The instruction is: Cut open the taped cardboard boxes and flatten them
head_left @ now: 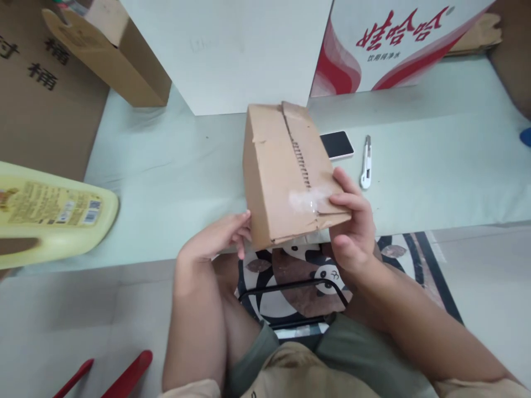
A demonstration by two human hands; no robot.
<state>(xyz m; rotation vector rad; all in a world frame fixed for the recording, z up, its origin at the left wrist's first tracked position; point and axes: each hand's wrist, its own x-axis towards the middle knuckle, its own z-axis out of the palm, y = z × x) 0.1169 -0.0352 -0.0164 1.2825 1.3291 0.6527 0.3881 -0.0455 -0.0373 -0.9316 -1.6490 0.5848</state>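
Observation:
A brown cardboard box (282, 177) is tilted at the near edge of the table, between my two hands. Clear tape and a torn, perforated seam run along its upper face, and a flap lifts a little at the far end. My left hand (226, 235) presses its fingertips against the box's left side, low at the near corner. On the right, my right hand (355, 226) grips the near corner, fingers over the top and thumb below. Beyond that hand lie a white utility knife (366, 163) and a phone (338, 145), partly covered by the box.
A large white carton (240, 50) and a red-and-white carton (385, 44) stand at the back. To the left are an open cardboard box (120, 61) and a yellow jug (58, 215). Below the table edge, a panda-patterned mat (398, 254) covers part of the floor.

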